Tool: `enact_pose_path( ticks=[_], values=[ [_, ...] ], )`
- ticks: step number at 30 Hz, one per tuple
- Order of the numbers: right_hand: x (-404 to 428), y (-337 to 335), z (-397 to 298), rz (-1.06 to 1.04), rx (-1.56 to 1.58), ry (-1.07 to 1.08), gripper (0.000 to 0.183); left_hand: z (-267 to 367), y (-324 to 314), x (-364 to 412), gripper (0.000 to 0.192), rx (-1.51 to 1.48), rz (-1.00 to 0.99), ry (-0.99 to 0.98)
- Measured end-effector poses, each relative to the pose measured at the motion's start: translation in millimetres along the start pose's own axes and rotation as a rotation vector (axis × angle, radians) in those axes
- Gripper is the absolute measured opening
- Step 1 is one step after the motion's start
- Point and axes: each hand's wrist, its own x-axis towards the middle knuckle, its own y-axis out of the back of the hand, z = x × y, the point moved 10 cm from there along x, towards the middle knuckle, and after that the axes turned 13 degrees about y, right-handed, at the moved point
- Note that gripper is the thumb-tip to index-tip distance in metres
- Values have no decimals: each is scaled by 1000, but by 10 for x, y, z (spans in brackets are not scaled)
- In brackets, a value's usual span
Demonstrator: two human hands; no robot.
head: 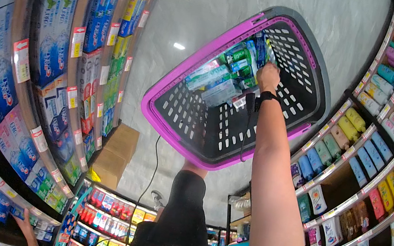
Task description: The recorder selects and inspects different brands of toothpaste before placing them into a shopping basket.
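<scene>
A black plastic shopping basket point(200, 123) with a magenta rim stands tilted in front of me, my bent knee point(191, 177) close by its near edge. Inside lie several toothpaste packs point(237, 61), mostly green, blue and white. My right hand point(269, 76), wearing a black wristband, reaches into the basket with fingers curled at a yellow-and-green package point(270, 49); the fingertips are partly hidden. At the lower left, my left hand point(26, 223) is at a low shelf, thumb and fingers around a small blue box point(17, 211). Whether it grips the box is unclear.
Shelves of toothpaste boxes point(52, 38) rise on the left, with price tags along their edges. Bottles point(352, 118) fill shelves on the right. Cardboard cartons point(114, 156) sit on the grey floor point(185, 10). A black cable point(154, 163) hangs near my leg; another shelf point(111, 206) stands behind.
</scene>
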Motion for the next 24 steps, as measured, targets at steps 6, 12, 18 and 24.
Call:
enact_pose_path(
  ticks=[6, 12, 18, 24],
  values=[
    [140, -231, 334, 342, 379, -84, 58, -57, -139, 98, 92, -36, 27, -28],
    [-30, -315, 236, 476, 755, -270, 50, -96, 37, 125, 96, -53, 35, -72],
    [-439, -633, 1541, 254, 940, -312, 33, 438, -1239, 164, 102, -188, -49, -109],
    [-2133, -850, -399, 14, 1311, -436, 34, 268, -402, 47, 97, -121, 126, -327]
  ],
)
